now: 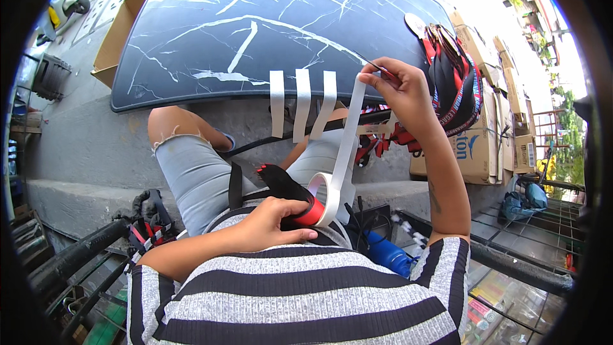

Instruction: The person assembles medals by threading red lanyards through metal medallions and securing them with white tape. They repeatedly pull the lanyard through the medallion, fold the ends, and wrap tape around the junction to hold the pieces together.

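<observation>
Head view looks down on a dark marble-patterned surface [268, 32] with white veins, tilted toward the person seated below it. Three cut strips of white tape [301, 112] hang side by side from its near edge, so by my reading that much is done, and a fourth length is being drawn out, not yet cut or stuck down.

To the right stand stacked brown cardboard boxes [485, 140], rectangular, one with blue lettering on its face; a bundle of red and black lanyards [456, 83] drapes over them. An open brown carton [118, 35] sits at the surface's left edge.

Left hand [271, 220] is wrapped around a tape dispenser [290, 195] with a black handle and red hub, holding the white tape roll [325, 198] just above the lap. Right hand [399, 86] pinches the free end of the tape band [348, 137] between thumb and fingers, near the surface's front edge.
</observation>
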`<state>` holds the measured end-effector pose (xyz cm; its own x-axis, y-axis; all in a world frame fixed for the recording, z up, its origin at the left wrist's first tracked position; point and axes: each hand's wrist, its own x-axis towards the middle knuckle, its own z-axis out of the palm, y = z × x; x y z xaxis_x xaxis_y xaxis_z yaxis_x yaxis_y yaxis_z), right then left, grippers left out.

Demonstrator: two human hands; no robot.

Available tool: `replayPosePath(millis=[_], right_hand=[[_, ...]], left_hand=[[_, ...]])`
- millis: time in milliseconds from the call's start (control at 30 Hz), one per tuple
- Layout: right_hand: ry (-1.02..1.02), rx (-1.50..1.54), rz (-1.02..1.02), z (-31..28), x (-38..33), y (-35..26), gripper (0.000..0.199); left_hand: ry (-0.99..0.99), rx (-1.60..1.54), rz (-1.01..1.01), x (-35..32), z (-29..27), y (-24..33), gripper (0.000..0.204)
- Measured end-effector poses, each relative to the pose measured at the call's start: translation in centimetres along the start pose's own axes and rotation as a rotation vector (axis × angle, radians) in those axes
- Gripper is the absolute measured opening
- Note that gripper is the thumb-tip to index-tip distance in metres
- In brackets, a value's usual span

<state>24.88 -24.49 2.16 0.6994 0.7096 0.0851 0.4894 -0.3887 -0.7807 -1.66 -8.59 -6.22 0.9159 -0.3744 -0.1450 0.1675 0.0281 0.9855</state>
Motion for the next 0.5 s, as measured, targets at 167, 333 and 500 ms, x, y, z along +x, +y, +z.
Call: replayPosePath(millis=[167, 333, 500], right_hand=[[-0.099, -0.038, 0.058, 0.7, 1.7, 0.3, 0.012], [0.091, -0.168, 0.012, 0.7, 1.7, 0.0, 0.030], [0.259, -0.159, 0.070, 1.4, 1.0, 0.1, 0.053]], left_hand=[[0.003, -0.046, -0.044, 0.2, 0.1, 0.2, 0.036], [-0.026, -0.029, -0.068, 0.2, -0.1, 0.3, 0.038], [0.024, -0.043, -0.007, 0.3, 0.0, 0.1, 0.040]])
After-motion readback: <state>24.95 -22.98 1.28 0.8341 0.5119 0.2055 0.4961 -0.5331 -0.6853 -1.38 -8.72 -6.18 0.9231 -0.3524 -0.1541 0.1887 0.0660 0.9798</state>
